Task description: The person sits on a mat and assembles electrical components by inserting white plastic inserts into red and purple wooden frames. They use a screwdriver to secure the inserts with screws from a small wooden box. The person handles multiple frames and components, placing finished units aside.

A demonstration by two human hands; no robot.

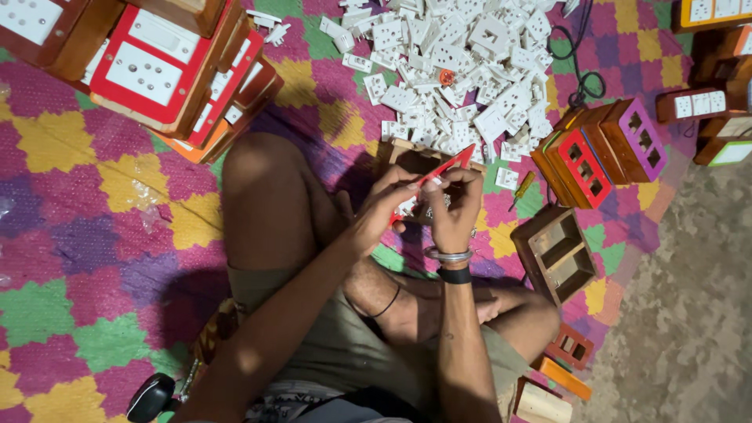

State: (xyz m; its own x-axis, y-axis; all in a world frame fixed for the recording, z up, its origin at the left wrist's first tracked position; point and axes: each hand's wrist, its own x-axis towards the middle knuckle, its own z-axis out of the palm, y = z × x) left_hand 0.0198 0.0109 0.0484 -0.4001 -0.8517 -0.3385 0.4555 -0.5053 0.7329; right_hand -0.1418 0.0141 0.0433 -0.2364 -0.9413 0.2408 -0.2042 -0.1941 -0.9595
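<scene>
Red faceplate [443, 167] gripped by both my left hand [383, 205] and right hand [454, 205] | white socket pile [454, 70] far, mostly unfitted | finished boxes [168, 66] far-left.

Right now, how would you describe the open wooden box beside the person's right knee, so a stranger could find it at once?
Start at the big heap of white switch parts on the patchwork mat. Go down to the row of coloured-front wooden boxes at its right. Just below them lies the open wooden box: unlike those, it has no faceplate, only two bare hollow compartments.
</scene>
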